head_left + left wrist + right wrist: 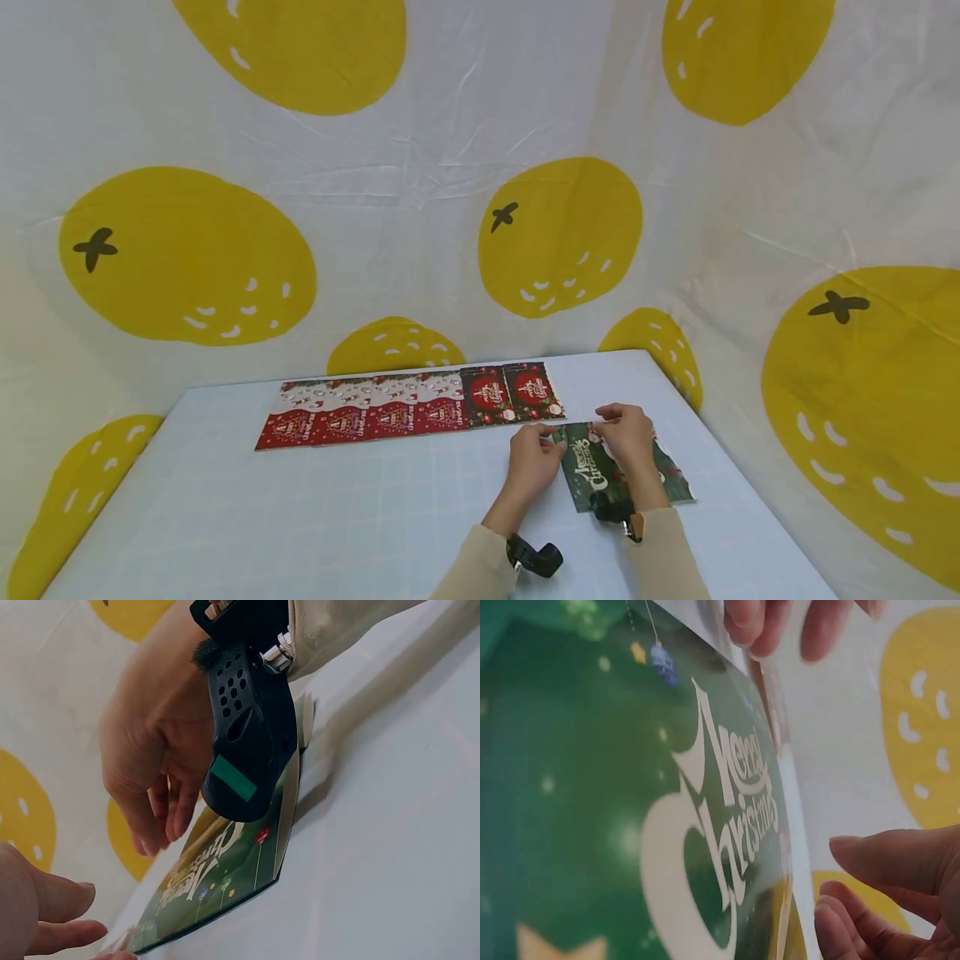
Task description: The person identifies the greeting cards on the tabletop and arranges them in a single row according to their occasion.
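Two green Christmas cards lie side by side at the right of the table. The nearer-left green card (581,471), lettered "Merry Christmas" in white, fills much of the right wrist view. At its far left corner is my left hand (536,458), fingertips right at the edge; the left wrist view shows those fingers (71,930) fairly straight. My right hand (628,433) hovers over the cards near their far edge, covering part of them. Its thumb and fingers (885,892) are apart with nothing between them. The other green card (671,479) is partly hidden behind the right wrist.
Along the table's back edge runs a row of overlapping cards: several red-and-white ones (367,408) and two dark ones with red circles (513,393). Behind the pale table (337,517) hangs a white cloth with yellow fruit prints (187,254). Both wrists carry black cameras.
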`<state>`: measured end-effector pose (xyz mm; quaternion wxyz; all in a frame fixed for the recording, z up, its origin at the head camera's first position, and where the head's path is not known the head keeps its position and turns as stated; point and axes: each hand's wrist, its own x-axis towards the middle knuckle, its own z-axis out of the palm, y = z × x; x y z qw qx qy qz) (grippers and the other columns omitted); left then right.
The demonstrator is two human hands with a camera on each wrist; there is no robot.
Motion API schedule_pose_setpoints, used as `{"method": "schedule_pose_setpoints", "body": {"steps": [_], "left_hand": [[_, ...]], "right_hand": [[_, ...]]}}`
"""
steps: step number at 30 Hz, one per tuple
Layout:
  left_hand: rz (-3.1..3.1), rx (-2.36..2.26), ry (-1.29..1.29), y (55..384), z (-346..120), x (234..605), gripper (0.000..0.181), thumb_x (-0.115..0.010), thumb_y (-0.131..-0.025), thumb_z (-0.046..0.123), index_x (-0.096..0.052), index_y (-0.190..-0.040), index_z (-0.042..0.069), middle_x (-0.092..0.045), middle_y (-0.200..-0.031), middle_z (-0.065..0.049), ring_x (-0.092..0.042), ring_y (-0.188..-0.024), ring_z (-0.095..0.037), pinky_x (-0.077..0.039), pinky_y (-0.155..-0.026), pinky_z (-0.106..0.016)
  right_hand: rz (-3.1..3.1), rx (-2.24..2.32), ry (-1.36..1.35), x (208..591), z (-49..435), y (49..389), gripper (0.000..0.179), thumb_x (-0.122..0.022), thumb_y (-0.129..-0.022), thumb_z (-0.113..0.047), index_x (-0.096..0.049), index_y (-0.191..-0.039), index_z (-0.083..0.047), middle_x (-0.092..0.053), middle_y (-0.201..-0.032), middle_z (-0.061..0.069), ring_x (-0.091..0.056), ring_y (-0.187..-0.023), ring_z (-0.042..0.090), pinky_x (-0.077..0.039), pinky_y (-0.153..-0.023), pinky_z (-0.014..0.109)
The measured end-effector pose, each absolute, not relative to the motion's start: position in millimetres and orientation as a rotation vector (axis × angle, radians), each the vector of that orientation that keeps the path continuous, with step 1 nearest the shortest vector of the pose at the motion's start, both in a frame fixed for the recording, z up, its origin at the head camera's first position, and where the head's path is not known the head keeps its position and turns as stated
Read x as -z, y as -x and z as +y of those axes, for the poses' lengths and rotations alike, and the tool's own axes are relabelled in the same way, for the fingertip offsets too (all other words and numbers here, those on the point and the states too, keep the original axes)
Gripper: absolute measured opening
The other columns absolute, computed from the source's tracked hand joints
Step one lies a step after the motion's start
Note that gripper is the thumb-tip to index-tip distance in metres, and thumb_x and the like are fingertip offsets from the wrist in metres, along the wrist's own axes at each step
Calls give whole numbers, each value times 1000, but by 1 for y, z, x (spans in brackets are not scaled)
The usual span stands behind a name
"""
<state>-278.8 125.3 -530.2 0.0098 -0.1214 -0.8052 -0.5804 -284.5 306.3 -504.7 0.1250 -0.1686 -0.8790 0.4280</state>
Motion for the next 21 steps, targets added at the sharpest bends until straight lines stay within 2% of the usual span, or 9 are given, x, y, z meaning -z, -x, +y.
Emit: {"method": "schedule_pose_setpoints", "body": {"steps": [6, 13, 21], "left_hand": [[-2566, 1827, 370, 277, 122, 533, 23, -77, -94, 10, -76, -111, -5, -71, -100, -13, -65, -83, -9, -55, -71, -27], [-2553, 1901, 377, 279, 124, 535, 25, -77, -94, 8, -75, -114, -6, -70, -92, -4, -65, -79, -7, -55, -68, -24], [-2569, 1901, 367, 279, 124, 534, 24, -78, -92, 6, -77, -114, -4, -66, -84, 2, -58, -75, -5, -51, -66, -24]], "right_hand": [[-2637, -1175, 526, 506, 310, 283, 25, -77, -89, -5, -76, -111, 7, -75, -106, 25, -67, -97, 39, -52, -89, 56], [-2673, -1179, 529, 509, 313, 286, 26, -78, -87, -3, -76, -110, 8, -75, -106, 25, -66, -101, 41, -50, -90, 56], [-2683, -1198, 522, 510, 314, 287, 24, -78, -87, -4, -76, -108, 7, -75, -100, 22, -64, -101, 41, -49, -88, 54]]}}
